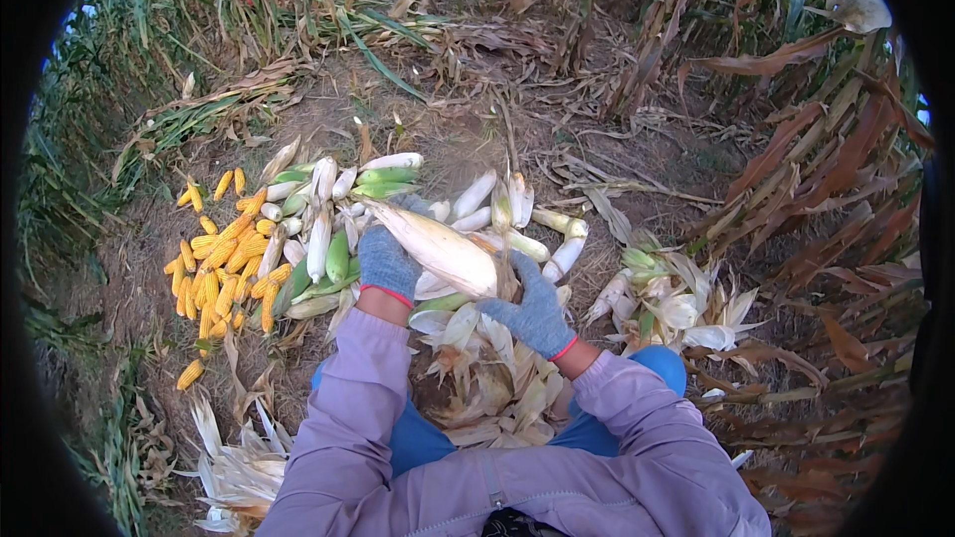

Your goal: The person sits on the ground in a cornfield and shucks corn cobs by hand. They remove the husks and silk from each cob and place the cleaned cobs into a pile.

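Observation:
An ear of corn [435, 251] in its pale, dry husk lies slantwise between my hands, its narrow tip toward the upper left. My left hand [388, 265], in a grey knit glove with a red cuff, grips it from the left; some fingers are hidden behind the husk. Around its thick lower-right end closes my right hand [539, 310], gloved alike, thumb and fingers on either side of the butt. Loose stripped husks [507, 393] lie below, between my knees. Just beyond the hands is a heap of unhusked ears [320, 239], some white, some green.
Bare yellow cobs [224, 264] are piled on the ground at left. Another bunch of husks [686, 303] lies to the right, and more husks [239, 472] at the lower left. Standing corn stalks [826, 159] border the right side and the back.

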Available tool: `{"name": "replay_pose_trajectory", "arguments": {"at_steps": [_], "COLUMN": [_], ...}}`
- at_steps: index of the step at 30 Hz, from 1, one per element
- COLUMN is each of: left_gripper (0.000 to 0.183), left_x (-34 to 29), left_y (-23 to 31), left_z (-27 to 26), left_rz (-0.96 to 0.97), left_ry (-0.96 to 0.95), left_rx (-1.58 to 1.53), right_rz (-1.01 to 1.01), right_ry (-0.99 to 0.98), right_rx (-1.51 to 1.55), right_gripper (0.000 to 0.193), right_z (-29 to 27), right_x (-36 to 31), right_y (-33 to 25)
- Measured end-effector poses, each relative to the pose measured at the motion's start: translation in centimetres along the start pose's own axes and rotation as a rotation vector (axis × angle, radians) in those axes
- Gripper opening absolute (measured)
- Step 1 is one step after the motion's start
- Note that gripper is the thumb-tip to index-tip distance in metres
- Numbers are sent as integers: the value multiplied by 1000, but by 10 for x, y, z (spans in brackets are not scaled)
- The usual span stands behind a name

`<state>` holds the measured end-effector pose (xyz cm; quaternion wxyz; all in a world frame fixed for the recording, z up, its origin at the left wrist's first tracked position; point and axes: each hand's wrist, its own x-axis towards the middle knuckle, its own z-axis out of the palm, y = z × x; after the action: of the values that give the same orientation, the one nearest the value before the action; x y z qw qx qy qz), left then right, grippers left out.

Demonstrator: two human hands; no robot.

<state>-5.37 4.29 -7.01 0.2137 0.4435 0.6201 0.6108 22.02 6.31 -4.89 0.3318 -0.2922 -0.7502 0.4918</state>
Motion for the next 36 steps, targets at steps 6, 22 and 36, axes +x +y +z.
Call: {"name": "replay_pose_trajectory", "arguments": {"at_steps": [6, 22, 36], "left_gripper": [31, 38, 46], "left_x": [-2, -17, -27], "left_y": [25, 47, 8], "left_z": [9, -17, 6], "left_rz": [-208, 163, 313], "left_ry": [129, -19, 14], "left_rx": [-1128, 237, 932], "right_rz": [86, -22, -182], "right_ry": [21, 76, 102], "right_rx": [193, 23, -430], "right_gripper": [82, 78, 71], "right_z": [2, -5, -8], "right_x": [7, 14, 19], "right_y": [-5, -2, -8]}}
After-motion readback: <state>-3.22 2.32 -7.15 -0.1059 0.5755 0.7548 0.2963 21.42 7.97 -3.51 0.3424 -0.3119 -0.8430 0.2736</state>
